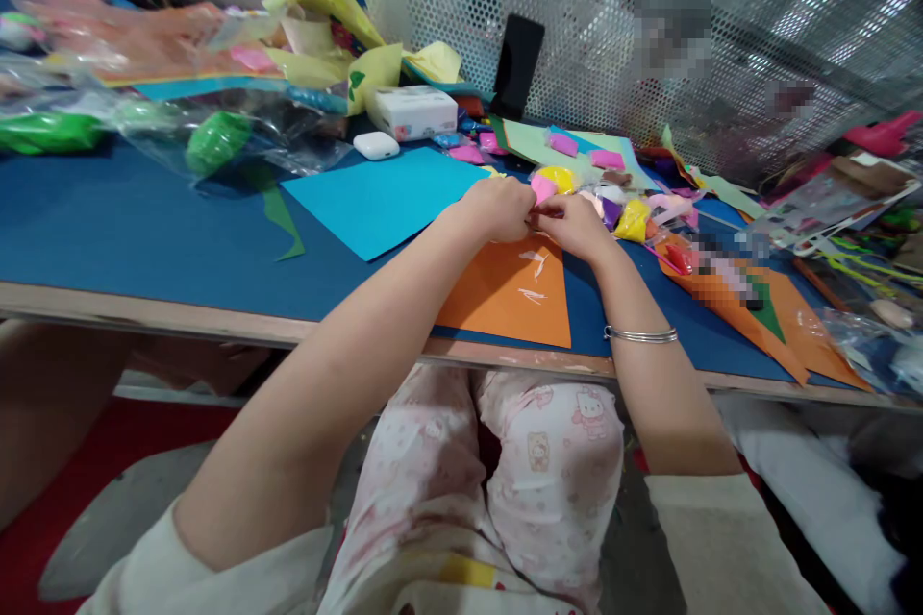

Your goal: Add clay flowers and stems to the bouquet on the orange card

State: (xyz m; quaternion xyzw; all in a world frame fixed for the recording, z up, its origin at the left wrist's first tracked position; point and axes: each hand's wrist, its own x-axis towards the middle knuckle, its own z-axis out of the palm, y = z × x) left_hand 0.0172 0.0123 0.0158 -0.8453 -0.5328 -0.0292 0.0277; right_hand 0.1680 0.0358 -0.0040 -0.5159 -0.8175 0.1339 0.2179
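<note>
Orange paper sheet (pixel 509 307) is lying partly under both hands, its near edge sitting close to the table edge (pixel 534 360); a dragging forearm could be creasing or shifting it

Bangles (pixel 640 334) are hanging on the right wrist; low contact could be snagging paper

Left hand (pixel 501 209) and right hand (pixel 573 223) are meeting fingertip to fingertip over the sheet's far end, fingers curling; can't tell if they're grasping something small or only touching. If pinching, a slip could be losing the piece among the wrapped packets (pixel 633 221), probably clay, crowding the right hand

Hard to read, near to far: white marks (pixel 534 293) on orange, drawn or loose scraps unclear; fingers are hiding the contact point; left arm is covering part of the turquoise sheet (pixel 389 202); black phone (pixel 517 67) is standing tilted, support unclear; blurred patches are masking detail on the perforated panel (pixel 433 0)
</note>
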